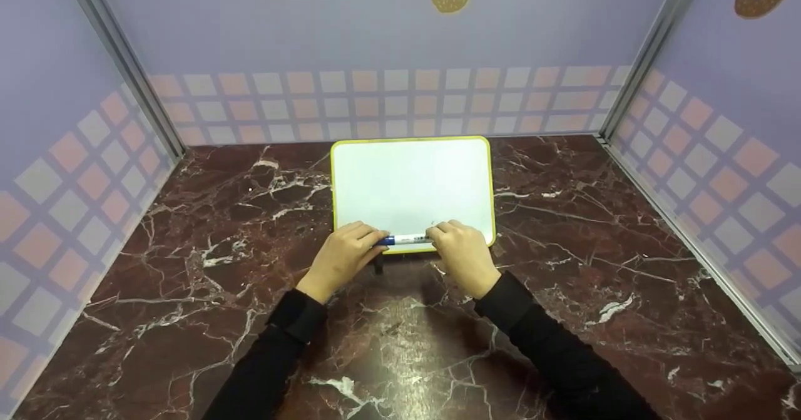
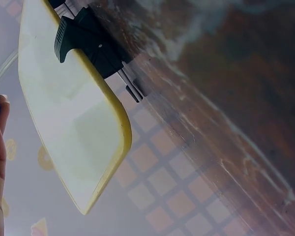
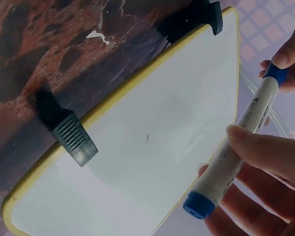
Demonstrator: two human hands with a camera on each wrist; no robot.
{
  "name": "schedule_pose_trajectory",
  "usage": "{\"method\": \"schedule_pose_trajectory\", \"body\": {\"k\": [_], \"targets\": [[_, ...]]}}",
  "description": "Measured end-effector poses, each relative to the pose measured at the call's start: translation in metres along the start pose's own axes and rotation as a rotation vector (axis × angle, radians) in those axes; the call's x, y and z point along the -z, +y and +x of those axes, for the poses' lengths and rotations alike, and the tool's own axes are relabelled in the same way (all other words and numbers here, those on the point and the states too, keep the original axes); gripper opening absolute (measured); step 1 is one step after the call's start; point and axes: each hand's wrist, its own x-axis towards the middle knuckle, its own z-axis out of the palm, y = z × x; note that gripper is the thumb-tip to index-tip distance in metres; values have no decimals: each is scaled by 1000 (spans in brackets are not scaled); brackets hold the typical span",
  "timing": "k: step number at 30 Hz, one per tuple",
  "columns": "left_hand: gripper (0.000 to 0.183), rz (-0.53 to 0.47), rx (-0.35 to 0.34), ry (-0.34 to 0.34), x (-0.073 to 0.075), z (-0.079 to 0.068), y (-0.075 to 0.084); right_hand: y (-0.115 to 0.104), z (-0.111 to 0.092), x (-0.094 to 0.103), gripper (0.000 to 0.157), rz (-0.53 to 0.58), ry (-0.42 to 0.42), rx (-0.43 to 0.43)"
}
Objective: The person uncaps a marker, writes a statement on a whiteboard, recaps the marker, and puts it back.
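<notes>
Head view: left hand (image 1: 343,254), right hand (image 1: 463,254) pinch marker (image 1: 411,239), partly hiding whiteboard (image 1: 411,185); checkered wall (image 1: 375,38) behind.

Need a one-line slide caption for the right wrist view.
Right hand holds a white marker; left hand pinches its blue cap, yellow-rimmed whiteboard behind.

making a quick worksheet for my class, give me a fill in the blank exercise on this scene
1. The whiteboard has a ____ frame.
2. The left hand holds the marker by its ____ cap.
3. The right hand holds the marker by its ____ barrel.
4. The right wrist view shows this many dark clips on the whiteboard's edge: ____.

Missing words: yellow; blue; white; two
</notes>
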Motion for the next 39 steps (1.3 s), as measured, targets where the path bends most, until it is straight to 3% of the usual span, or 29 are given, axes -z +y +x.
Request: {"method": "schedule_pose_trajectory", "body": {"k": [11, 21, 25, 30, 34, 39], "targets": [[20, -5, -12, 60, 2, 1, -5, 4, 1, -1, 10, -33, 63, -4], [22, 14, 75, 115, 23, 1, -28, 14, 3, 1, 12, -31, 64, -62], [23, 26, 191, 142, 31, -3, -41, 15, 4, 1, 10, -33, 70, -69], [23, -7, 436, 136, 36, -12, -56, 14, 4, 1, 10, -26, 59, -72], [23, -3, 602, 97, 36, -23, -67, 13, 3, 2, 12, -27, 28, -83], [24, 66, 743, 13, 35, -34, -76, 12, 2, 2, 14, -35, 9, -89]]}}
